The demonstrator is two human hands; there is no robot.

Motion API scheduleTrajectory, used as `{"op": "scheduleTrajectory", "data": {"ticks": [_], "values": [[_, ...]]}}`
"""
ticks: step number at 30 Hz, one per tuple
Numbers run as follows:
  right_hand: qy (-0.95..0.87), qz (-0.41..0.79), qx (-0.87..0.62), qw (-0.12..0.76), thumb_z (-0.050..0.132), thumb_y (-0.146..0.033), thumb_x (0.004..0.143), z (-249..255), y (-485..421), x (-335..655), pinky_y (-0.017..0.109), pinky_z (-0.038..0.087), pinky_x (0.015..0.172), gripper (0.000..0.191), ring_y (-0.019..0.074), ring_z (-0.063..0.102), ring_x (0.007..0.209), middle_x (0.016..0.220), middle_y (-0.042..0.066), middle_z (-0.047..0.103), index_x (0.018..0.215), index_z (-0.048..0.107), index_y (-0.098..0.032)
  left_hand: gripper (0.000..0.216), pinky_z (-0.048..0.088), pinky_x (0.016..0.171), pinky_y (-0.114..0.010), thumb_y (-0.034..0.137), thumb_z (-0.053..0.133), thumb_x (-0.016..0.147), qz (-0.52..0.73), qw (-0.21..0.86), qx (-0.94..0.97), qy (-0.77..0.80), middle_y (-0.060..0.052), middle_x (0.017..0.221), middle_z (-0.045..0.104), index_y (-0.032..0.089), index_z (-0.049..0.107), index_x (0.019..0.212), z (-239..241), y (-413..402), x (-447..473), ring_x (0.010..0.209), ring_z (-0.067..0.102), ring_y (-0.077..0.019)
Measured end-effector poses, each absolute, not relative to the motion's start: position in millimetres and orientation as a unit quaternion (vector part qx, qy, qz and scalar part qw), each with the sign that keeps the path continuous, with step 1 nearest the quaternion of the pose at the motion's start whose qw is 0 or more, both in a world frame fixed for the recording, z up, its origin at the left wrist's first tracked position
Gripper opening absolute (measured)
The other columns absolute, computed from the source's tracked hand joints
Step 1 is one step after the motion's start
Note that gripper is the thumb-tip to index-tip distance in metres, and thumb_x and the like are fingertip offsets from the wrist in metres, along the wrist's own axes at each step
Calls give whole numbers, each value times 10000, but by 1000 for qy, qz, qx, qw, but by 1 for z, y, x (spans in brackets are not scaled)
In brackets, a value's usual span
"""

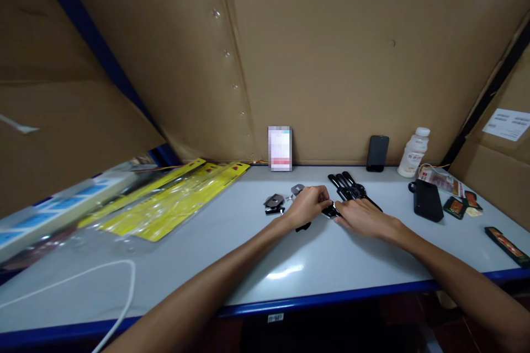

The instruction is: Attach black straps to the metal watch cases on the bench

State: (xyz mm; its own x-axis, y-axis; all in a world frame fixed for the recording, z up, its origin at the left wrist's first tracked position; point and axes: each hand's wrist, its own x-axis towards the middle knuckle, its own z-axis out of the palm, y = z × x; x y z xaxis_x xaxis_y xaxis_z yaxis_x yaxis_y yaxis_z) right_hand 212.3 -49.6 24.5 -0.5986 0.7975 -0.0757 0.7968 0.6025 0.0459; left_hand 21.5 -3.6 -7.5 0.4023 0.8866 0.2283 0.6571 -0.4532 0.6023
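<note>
My left hand (308, 205) and my right hand (361, 216) meet at the middle of the grey table (256, 265), both closed on a small black part (330, 210) held between them. Just beyond my right hand lies a bunch of black handled tools (346, 185), fanned out. To the left of my left hand sit two small dark metal pieces (274, 202) and a round grey piece (297, 189). What the black part is stays unclear, as my fingers cover most of it.
Yellow blister packs (178, 198) lie at the left, beside long boxes (58, 209). A white cable (124, 287) curls at the front left. At the back stand a small card (280, 148), a phone (377, 153) and a white bottle (414, 153). A black case (426, 199) and small packets (455, 207) lie right.
</note>
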Motion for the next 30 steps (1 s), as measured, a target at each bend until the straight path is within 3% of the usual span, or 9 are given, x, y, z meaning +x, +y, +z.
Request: {"op": "scheduleTrajectory", "data": {"ticks": [11, 17, 25, 30], "values": [[890, 6, 453, 56, 444, -303, 1022, 29, -53, 210, 348, 429, 721, 276, 304, 702, 927, 1034, 160, 723, 1153, 604, -119, 159, 475, 775, -344, 157, 538, 908, 136, -1, 863, 487, -115, 938, 721, 151, 695, 885, 12, -28, 31, 954, 664, -270], [889, 6, 454, 55, 436, -304, 1026, 29, -53, 209, 353, 446, 749, 293, 300, 701, 939, 1056, 154, 721, 1183, 602, -121, 192, 491, 766, -341, 206, 497, 949, 90, -13, 865, 493, -134, 1046, 712, 144, 668, 1010, 16, -32, 32, 957, 689, -272], [885, 2, 461, 62, 447, -280, 1022, 31, -54, 207, 364, 465, 765, 291, 307, 703, 955, 1063, 166, 722, 1206, 595, -111, 255, 481, 732, -363, 231, 419, 967, 79, -10, 859, 507, -151, 923, 735, 148, 659, 955, 11, -30, 37, 850, 713, -297], [886, -5, 461, 55, 442, -280, 1021, 31, -54, 206, 367, 462, 777, 299, 305, 699, 952, 1063, 174, 718, 1210, 601, -110, 287, 467, 723, -330, 170, 447, 926, 128, 22, 879, 459, -116, 1005, 734, 167, 631, 1146, 9, -21, 28, 868, 697, -261]]}}
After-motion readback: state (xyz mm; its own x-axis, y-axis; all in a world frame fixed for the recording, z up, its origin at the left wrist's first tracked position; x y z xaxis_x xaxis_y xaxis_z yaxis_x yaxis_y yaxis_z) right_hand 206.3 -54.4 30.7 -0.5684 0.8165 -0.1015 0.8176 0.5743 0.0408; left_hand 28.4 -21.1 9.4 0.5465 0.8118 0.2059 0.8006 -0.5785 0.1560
